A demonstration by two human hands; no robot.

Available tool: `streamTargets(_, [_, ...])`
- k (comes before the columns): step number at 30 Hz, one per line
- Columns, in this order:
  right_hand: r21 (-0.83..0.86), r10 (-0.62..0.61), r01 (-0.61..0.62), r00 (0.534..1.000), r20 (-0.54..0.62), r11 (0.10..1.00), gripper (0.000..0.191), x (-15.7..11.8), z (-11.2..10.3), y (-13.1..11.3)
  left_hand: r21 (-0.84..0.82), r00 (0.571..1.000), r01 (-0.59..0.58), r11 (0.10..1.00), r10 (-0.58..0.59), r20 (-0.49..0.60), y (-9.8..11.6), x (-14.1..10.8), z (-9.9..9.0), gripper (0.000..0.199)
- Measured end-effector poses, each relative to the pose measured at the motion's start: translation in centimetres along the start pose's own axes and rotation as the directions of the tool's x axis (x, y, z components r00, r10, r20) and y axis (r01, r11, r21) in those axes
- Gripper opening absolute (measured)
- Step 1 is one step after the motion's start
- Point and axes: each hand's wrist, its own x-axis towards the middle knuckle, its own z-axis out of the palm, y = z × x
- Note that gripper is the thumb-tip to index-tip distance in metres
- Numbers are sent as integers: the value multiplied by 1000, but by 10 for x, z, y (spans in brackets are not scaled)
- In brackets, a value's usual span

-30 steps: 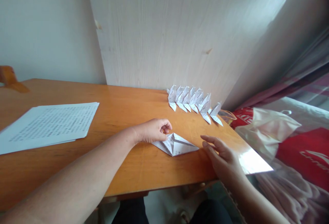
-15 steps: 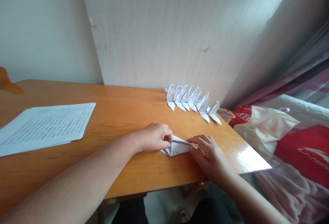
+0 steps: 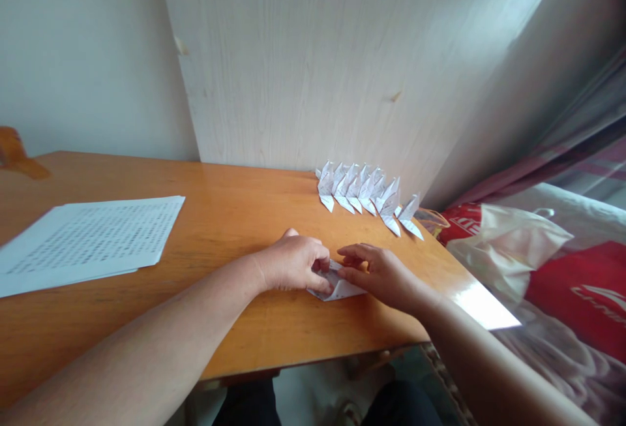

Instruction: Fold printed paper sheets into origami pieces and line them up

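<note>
A small folded sheet of printed paper [image 3: 346, 289] lies on the wooden table between my two hands. My left hand [image 3: 297, 263] grips its left part, the thumb pressed on the near side and the curled fingers on the far side. From the right, my right hand [image 3: 384, 274] reaches over the paper, its bent fingers and thumb at the upper folds. The fingers partly hide the folds and the paper's right end. Farther back stand several folded paper figures [image 3: 353, 186] with pointed tips, set close together in rows, one [image 3: 409, 215] slightly apart on the right.
A stack of printed sheets [image 3: 105, 240] lies on the left of the table [image 3: 235, 211]. A pale wooden panel [image 3: 293, 60] rises behind the table. Past the right edge are red and white bags [image 3: 511, 240] and pale cloth [image 3: 552, 354]. An orange object [image 3: 19, 155] shows far left.
My right hand has moved left from the paper's right corner to its middle folds. My left thumb has spread down onto the near side of the paper.
</note>
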Motion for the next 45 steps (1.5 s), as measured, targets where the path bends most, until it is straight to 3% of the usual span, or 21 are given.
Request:
streamTargets(10, [-85,-63,78,984,169,993,24,22,-9,-13,-19,997,61,998,-62,-48,4,-2,1,37])
streamTargets(14, [-89,-45,53,996,81,995,41,23,-5,-7,-1,998,10,1000,-10,-58,3,-2,1,21])
streamTargets(19, [-109,-47,47,999,1,993,55,26,2,7,27,994,-61,998,63,-89,3,-2,1,44])
streamTargets(22, [-110,-38,32,998,-51,993,49,25,6,15,21,987,-113,993,115,-111,5,-4,1,39])
streamTargets(27, [-23,100,-105,982,-162,994,37,16,13,28,-17,972,-204,979,200,-127,4,-3,4,7])
streamTargets(32, [-5,184,-188,964,-189,982,26,3,11,30,-68,971,-224,972,217,-101,-4,-1,3,15])
streamTargets(41, [-314,40,-76,992,-119,946,26,-17,-3,17,-38,992,-126,991,127,15,-3,-8,-7,8])
streamTargets(45, [-437,-109,61,990,-86,897,32,-23,-5,19,-56,988,-152,987,153,22,-3,-7,-7,15])
